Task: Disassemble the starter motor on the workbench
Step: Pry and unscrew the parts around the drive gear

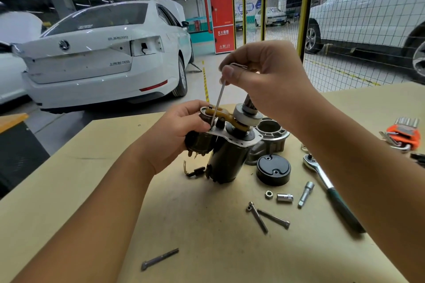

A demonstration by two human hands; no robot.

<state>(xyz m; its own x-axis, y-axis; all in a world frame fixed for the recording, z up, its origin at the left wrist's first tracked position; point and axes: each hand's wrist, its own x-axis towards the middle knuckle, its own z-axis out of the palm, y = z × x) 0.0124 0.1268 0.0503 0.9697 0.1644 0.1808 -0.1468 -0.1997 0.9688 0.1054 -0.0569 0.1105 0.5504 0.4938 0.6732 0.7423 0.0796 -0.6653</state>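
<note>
The starter motor stands upright on the workbench, a dark cylinder with a silver plate on top and a yellow fork lever across it. My left hand grips the solenoid on the motor's left side. My right hand is above the motor and pinches the top of a thin hex key. The key's tip sits on the silver plate beside the lever. The pinion gear rises under my right hand.
Beside the motor lie the aluminium nose housing, a black end cap, a ratchet, an extension bar, a socket, a nut, two long bolts and a hex key set. A lone tool lies near the front edge.
</note>
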